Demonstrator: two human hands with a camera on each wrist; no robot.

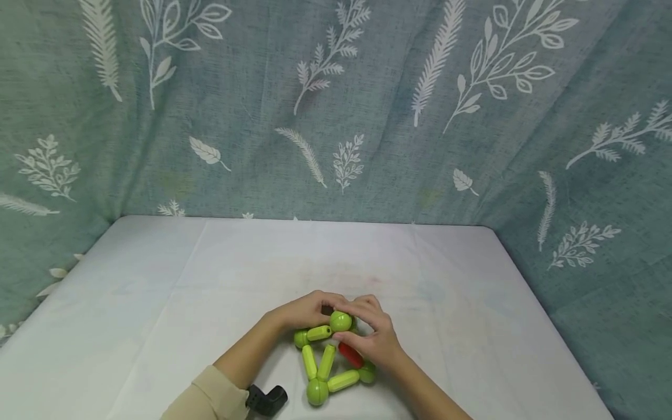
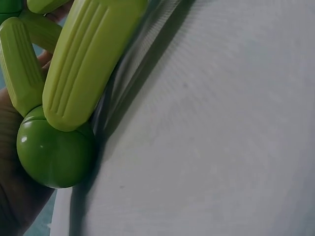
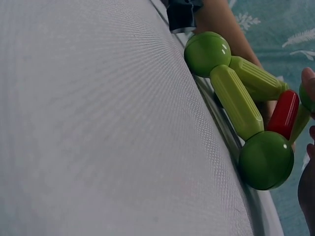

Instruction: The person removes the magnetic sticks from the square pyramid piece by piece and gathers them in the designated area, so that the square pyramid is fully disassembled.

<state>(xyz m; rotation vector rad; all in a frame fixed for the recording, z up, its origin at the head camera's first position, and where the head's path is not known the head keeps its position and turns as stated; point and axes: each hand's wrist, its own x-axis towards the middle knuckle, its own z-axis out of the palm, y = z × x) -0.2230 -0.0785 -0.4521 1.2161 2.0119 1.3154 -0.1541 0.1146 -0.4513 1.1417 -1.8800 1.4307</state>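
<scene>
Rod frame (image 1: 326,363), far ball (image 1: 340,321) between both hands (image 1: 379,338)

Left sleeve (image 1: 202,399): pale beige, plain matte fabric
Sleeve end: folded into a broad, loose cuff (image 1: 215,382), softly creased, partway along the forearm
Left forearm (image 1: 252,350): bare from cuff to wrist
Left fingers (image 1: 332,298): bare
Black, stubby, rounded device (image 1: 270,401): just beside the cuff, angled in shape; attachment hard to make out
Right forearm (image 1: 427,385): bare down to the view's edge
Right fingers (image 1: 364,313): bare, nails too small to tell
</scene>
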